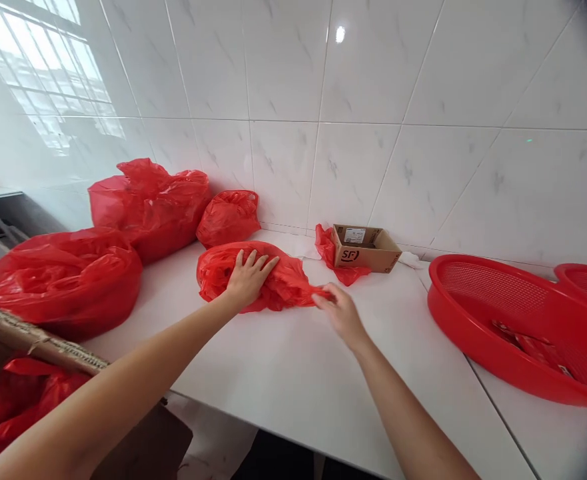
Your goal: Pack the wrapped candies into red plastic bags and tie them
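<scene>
A crumpled heap of red plastic bags (283, 283) lies on the white counter in front of me. My left hand (249, 277) rests flat on top of it, fingers spread. At the heap's right end, my right hand (340, 310) pinches a twisted end of red plastic that stretches out from the bundle. Whether the heap is one bag or several bags together, I cannot tell. Behind my right hand stands a small open cardboard box (368, 250), with a loose red plastic bag (326, 245) beside and partly under it.
Large filled red bags (63, 280) stand at the left, with a smaller red bag (229, 217) against the tiled wall. A red plastic basket (478, 333) with small packets sits at the right. A cardboard carton (38, 343) holding red plastic is at the lower left.
</scene>
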`<state>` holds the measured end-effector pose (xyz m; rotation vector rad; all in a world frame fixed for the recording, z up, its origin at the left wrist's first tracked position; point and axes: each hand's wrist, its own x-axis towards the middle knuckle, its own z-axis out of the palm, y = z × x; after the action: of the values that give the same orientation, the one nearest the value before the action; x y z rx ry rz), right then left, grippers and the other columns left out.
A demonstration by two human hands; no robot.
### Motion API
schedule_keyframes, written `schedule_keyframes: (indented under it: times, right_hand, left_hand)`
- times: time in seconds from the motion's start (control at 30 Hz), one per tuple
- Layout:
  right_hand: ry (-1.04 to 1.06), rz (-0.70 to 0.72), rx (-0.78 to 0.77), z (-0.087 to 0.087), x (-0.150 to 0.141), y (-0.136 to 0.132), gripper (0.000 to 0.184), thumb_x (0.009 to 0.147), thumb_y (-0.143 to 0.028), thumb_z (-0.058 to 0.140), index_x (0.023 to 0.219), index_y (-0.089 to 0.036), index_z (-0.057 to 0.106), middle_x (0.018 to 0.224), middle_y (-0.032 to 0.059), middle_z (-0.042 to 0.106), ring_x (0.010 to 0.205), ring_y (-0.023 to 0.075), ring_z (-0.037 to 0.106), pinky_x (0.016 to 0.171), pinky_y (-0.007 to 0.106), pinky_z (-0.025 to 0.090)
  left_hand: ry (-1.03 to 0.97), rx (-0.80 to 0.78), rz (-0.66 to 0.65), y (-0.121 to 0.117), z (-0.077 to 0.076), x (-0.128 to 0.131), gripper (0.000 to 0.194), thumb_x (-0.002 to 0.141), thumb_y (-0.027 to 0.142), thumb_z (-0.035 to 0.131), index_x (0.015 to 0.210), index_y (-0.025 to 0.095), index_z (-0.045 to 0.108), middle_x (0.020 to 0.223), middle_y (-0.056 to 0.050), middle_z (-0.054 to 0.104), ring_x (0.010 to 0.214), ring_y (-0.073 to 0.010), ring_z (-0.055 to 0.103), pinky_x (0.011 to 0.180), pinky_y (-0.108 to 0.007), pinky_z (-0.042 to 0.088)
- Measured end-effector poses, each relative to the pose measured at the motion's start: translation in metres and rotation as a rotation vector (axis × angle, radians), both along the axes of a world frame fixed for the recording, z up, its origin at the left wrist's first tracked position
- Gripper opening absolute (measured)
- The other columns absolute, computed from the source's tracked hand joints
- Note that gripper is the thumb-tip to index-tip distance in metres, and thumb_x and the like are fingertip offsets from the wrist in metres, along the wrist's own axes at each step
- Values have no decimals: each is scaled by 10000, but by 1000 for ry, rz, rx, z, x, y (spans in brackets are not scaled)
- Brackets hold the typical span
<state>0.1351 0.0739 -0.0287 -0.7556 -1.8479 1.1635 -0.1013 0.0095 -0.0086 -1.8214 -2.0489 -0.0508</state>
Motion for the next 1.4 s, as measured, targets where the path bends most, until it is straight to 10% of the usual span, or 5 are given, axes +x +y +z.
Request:
schedule_keyframes:
  times: [0.4, 0.67, 0.87, 1.03, 1.4]
  right_hand:
    - [511, -481, -305, 7, 97, -4, 279, 754, -393, 695, 832, -212, 498, 889, 0, 625, 834, 173, 643, 709, 347, 583]
    - [4, -393, 741, 17, 66, -39, 297, 860, -140, 537, 1127, -253, 602, 1161, 74, 647, 1136, 235, 570, 997, 442, 449]
    - [-118, -97, 191, -9, 15, -17, 255, 729, -266, 693, 982, -236, 679, 1189, 95, 621, 1094, 300, 551, 988, 503, 421]
    - [103, -40, -80, -18, 23, 7, 323, 864, -507, 528, 768, -205, 594, 770, 16, 632, 748, 177, 608, 734, 329, 529]
    - [682, -474, -348, 7, 98, 20, 271, 783, -451, 583, 805, -229, 429, 758, -31, 581, 671, 122, 595, 618, 256, 507]
  left_hand:
    - [-78, 23, -40, 21, 19, 33, 775, 816, 88, 484, 1547, 206, 256, 1594, -168, 271, 1467, -415, 183, 1134, -634, 172]
    - [-97, 11, -361, -11, 25, 59, 771, 758, 140, 611, 1484, 232, 369, 1552, -103, 370, 1470, -331, 206, 1189, -551, 121]
    - [-101, -16, -345, -8, 18, 63, 385, 837, 321, 642, 1200, 193, 627, 1073, -86, 672, 1139, -268, 562, 1175, -506, 191]
    - [-107, 3, -269, -2, 18, 69, 836, 730, 398, 762, 1464, 239, 395, 1378, -156, 505, 1249, -335, 456, 1125, -570, 225]
    - [-143, -43, -40, 38, 12, 59, 525, 831, 210, 575, 1351, 155, 536, 1279, -193, 599, 1282, -385, 436, 1116, -699, 54]
